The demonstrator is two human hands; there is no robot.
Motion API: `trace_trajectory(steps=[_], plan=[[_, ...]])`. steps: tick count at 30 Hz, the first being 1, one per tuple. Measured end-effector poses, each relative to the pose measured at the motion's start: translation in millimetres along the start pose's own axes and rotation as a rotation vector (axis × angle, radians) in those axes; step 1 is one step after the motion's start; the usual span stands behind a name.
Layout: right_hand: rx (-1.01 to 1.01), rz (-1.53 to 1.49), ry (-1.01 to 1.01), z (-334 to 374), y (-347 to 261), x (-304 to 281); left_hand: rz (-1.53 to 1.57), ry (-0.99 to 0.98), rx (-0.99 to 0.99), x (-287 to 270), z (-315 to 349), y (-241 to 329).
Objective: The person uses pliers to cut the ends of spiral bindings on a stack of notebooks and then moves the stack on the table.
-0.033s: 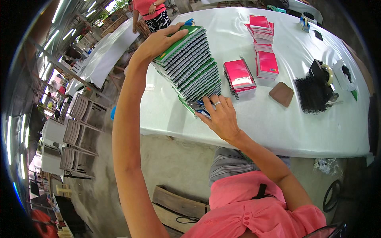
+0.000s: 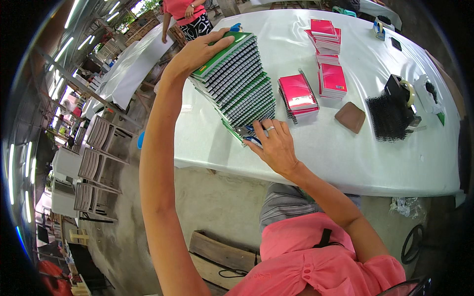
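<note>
A tall, leaning stack of green spiral notebooks (image 2: 239,86) stands at the near left edge of the white table (image 2: 345,163). My left hand (image 2: 197,52) lies over the top of the stack, fingers curled on the uppermost green cover. My right hand (image 2: 276,145), with a ring on one finger, presses against the lowest notebooks at the stack's base, near the table's front edge. The stack is held between the two hands.
Pink notebooks lie in a low pile (image 2: 297,96) right of the stack, with more pink piles (image 2: 330,49) behind. A brown pad (image 2: 350,117), black binding coils (image 2: 390,118) and a tape dispenser (image 2: 405,93) sit further right. A person in pink (image 2: 187,15) stands beyond. Stacked white chairs (image 2: 98,148) stand left.
</note>
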State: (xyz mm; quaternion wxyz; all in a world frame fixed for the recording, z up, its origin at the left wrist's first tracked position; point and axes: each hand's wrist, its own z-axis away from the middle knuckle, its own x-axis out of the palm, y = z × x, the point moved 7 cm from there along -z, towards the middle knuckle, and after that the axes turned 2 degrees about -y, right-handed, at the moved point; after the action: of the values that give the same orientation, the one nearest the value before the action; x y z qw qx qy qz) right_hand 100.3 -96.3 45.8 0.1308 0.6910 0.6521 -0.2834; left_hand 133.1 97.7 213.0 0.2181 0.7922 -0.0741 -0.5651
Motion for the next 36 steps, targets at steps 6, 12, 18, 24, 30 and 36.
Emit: trace_trajectory(steps=[6,12,18,24,30,36], plan=[[-0.032,0.011,0.025,5,6,10,-0.039,-0.007,0.007,1,-5,-6],[0.062,-0.154,-0.082,7,16,19,0.002,-0.037,-0.013,2,-7,-2],[0.452,-0.550,-0.615,2,17,28,-0.041,-0.052,-0.110,-2,1,-15],[0.160,-0.091,-0.069,13,7,2,-0.012,-0.047,0.013,1,-4,-5],[0.043,-0.028,-0.023,12,4,11,-0.171,-0.108,0.093,5,0,3],[-0.003,0.027,-0.031,11,0,16,-0.278,-0.074,0.251,3,3,3]])
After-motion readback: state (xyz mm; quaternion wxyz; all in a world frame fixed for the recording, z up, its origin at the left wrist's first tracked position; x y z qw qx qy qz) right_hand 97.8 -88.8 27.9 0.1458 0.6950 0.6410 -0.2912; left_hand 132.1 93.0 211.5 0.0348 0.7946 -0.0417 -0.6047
